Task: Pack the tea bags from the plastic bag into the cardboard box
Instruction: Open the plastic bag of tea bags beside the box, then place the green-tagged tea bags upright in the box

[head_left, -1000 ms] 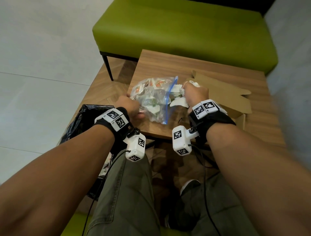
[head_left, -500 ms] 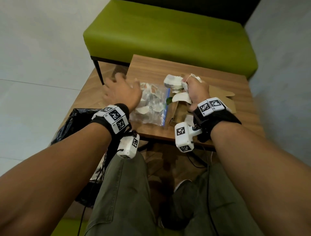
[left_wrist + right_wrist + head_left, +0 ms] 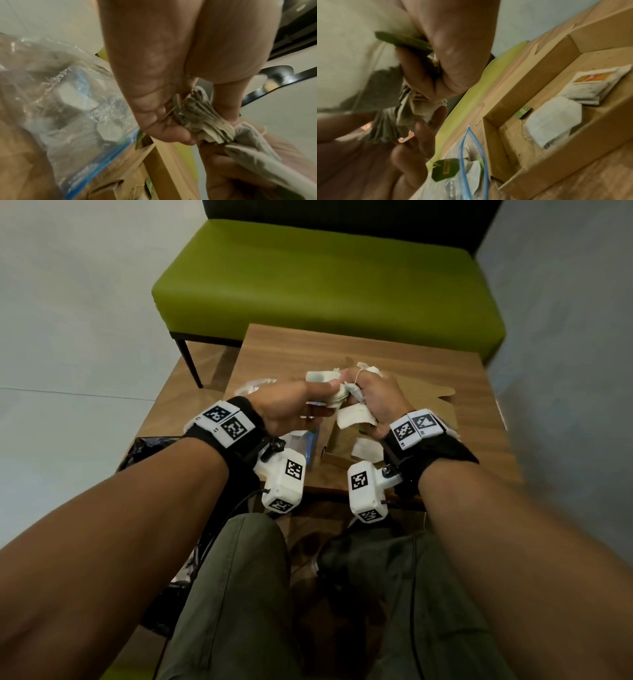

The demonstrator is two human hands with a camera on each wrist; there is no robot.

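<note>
Support: a small wooden table (image 3: 428,364) with a brown grain top, standing in front of a green padded bench (image 3: 325,278).
On the table, left: a clear plastic bag (image 3: 68,108) with a blue zip strip, lying flat, white tea bags showing through it.
On the table, right: an open cardboard box (image 3: 547,70) with its flaps spread out on the wood; it lies just beside the bag, the bag's zip edge against the box's near corner.
Under the table: a wooden floor panel (image 3: 205,378).
Beside the table, left: a black plastic sack (image 3: 147,450) on the floor.
</note>
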